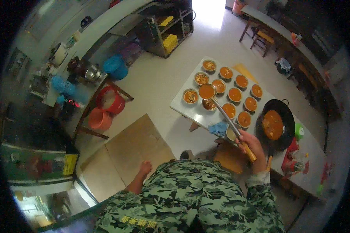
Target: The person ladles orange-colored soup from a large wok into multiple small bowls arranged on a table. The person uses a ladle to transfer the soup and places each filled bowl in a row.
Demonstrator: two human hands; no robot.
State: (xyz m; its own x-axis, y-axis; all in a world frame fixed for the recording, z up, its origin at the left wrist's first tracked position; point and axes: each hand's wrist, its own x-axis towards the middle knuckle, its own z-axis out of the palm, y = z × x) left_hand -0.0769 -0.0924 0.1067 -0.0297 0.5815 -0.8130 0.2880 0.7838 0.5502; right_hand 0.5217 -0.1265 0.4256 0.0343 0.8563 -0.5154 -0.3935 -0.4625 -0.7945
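My right hand [252,145] grips the wooden handle of a long metal ladle [207,91]. Orange soup fills the ladle's bowl, which is over the near left part of a white table [178,103]. Under and around it stand several round bowls of orange soup, such as a bowl [190,96] at the left corner and a darker bowl [209,104] partly covered by the ladle. A pale bowl [231,133] is near my right hand, beside a blue cloth [218,128]. My left hand [145,167] hangs at my side with its fingers curled, apart from everything on the table.
A black wok [290,128] with orange soup stands on the table's right part. Cardboard [140,139] lies on the floor at left. Beyond it are red buckets [100,119], a blue bucket [115,67] and a counter. A stool [264,38] stands at the far right.
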